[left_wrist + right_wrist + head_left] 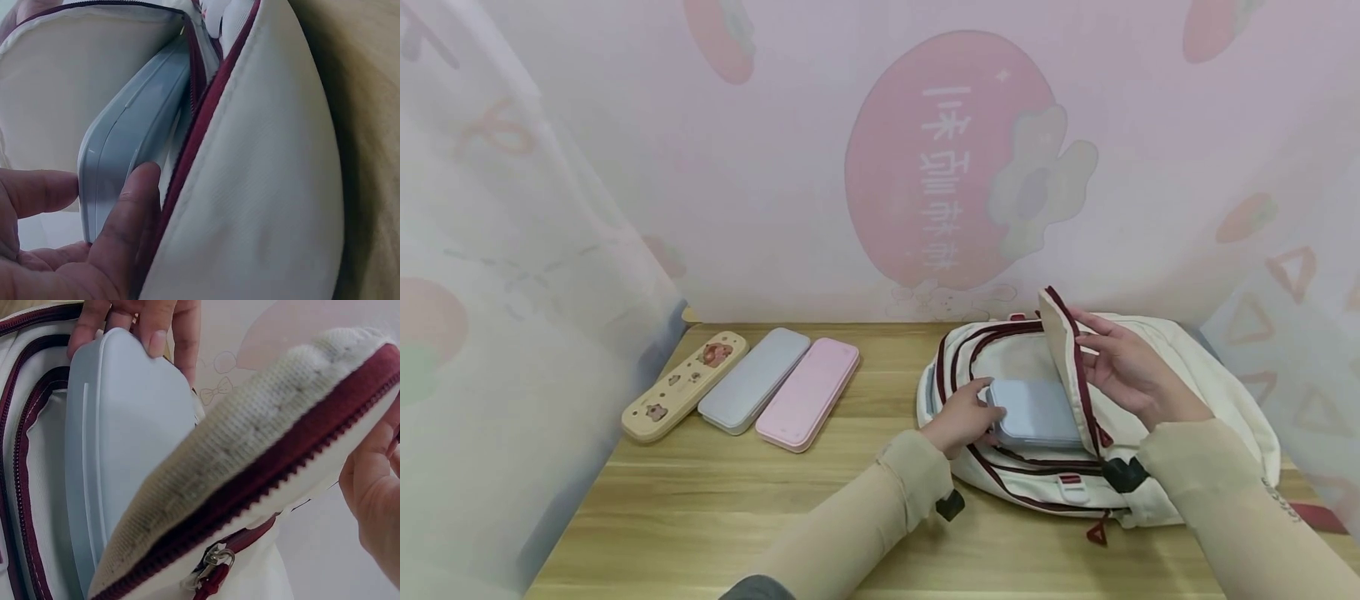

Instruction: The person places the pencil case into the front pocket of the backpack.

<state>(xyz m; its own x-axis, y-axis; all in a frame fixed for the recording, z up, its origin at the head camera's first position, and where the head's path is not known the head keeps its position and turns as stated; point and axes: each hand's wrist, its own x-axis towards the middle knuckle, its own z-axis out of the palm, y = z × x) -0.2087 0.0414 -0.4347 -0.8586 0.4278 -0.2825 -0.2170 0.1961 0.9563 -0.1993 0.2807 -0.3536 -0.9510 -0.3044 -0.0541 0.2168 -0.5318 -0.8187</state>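
A light blue pencil case (1036,408) lies partly inside the front pocket of a cream backpack (1187,358) with dark red zips. My left hand (961,418) grips the case's near end; in the left wrist view, thumb and fingers touch the case (115,150) on different sides. The far end of the case is hidden under the pocket flap (1066,358). My right hand (1123,367) holds that flap up by its zipped edge. In the right wrist view the flap (206,462) stands raised over the case, and a zip pull (215,575) hangs below it.
Left of the backpack, three more cases lie side by side on the wooden table (737,517): a yellow one with bear pictures (681,387), a pale grey-blue one (752,379) and a pink one (808,393). A printed curtain (775,208) hangs behind and at both sides.
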